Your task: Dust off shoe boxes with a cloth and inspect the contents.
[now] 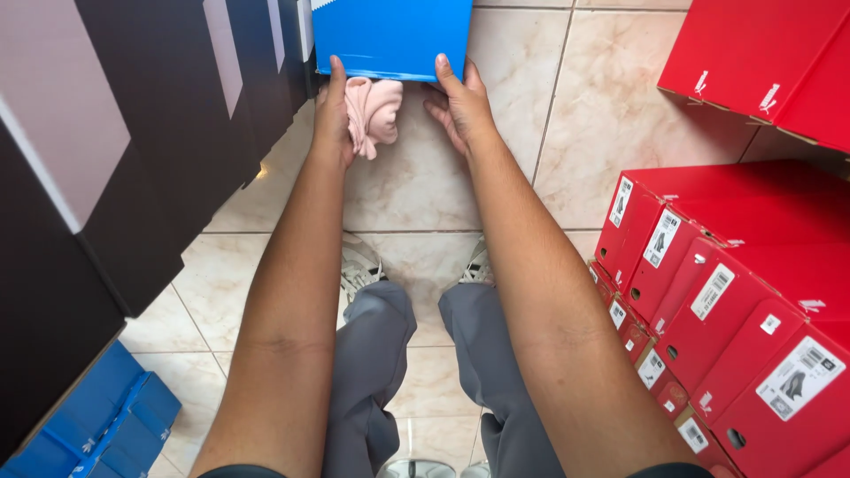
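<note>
A shoe shop stockroom: stacked red shoeboxes (pixel 735 292) and dark boxes (pixel 115 150) line a tiled floor (pixel 416 190).

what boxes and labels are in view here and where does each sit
Blue box: top centre, rectangular, held at its lower edge by left hand and right hand.
Red boxes: stacked at right, white rectangular labels on their ends.
More red boxes: top right.
Black boxes: left, pale panels.
Blue boxes: bottom left.
</note>
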